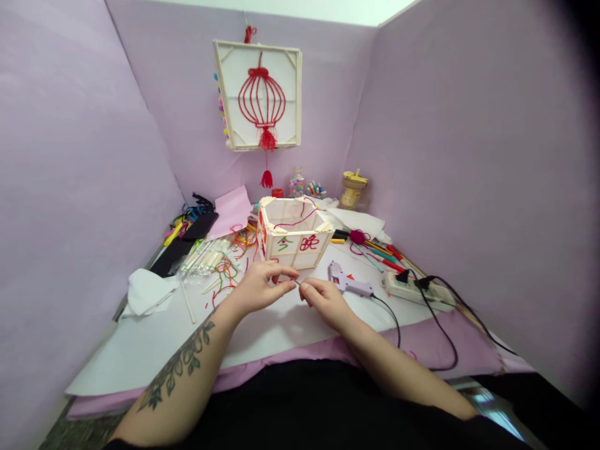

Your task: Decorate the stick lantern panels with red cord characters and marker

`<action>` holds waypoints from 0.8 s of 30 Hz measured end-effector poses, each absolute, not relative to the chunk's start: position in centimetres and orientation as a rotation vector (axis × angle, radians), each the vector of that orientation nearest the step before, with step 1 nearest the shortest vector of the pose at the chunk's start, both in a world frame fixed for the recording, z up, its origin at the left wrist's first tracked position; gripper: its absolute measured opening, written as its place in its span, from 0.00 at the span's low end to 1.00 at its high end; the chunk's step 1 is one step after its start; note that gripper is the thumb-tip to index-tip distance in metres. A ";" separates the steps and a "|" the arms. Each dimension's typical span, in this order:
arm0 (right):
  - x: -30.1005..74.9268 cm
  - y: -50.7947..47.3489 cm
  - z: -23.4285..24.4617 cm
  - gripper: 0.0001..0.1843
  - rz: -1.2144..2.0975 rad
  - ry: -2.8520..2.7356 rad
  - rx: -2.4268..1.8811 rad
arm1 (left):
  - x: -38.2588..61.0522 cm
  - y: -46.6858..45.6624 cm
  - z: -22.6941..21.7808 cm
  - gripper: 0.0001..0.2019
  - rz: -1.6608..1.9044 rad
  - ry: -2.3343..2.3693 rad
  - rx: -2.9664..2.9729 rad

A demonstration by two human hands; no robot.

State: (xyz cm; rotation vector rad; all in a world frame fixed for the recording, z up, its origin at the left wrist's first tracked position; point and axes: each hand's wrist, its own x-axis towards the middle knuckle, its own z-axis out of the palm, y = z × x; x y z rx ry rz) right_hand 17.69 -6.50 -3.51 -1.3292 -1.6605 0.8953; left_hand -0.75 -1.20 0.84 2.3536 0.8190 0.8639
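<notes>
In front of a lantern frame, my left hand [262,287] and my right hand [323,301] meet fingertip to fingertip. Both are closed in a pinch. A tiny thin grey piece [297,282] shows between them, too small to name. Just behind stands the open-topped white lantern frame [295,250] of pale sticks, with green and red characters on its front and a dark red string [300,221] across its opening. To the right of my right hand lies a lilac glue gun [349,281], apart from my fingers.
A finished-looking lantern [262,94] hangs at the back. Left are bagged pale sticks [210,256], coloured yarn scraps [227,275] and a white cloth [150,290]. Right are a power strip [417,290] with black cables, a yarn ball [357,237] and pens. Lilac panels enclose the table.
</notes>
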 end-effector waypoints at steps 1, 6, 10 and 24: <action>17.7 -6.5 -3.5 0.19 0.899 -1.666 -1.327 | -0.7 -1.2 0.9 0.09 0.856 0.828 2.340; 17.8 -6.5 -3.6 0.19 0.917 -1.681 -1.302 | -0.6 -1.1 1.0 0.08 0.839 0.860 2.239; 17.9 -6.4 -3.6 0.20 0.965 -1.661 -1.280 | -0.6 -0.8 0.9 0.07 0.822 0.878 2.178; 17.3 -6.3 -3.4 0.21 1.491 -1.295 -1.186 | -0.3 -1.1 0.7 0.06 0.762 0.940 2.085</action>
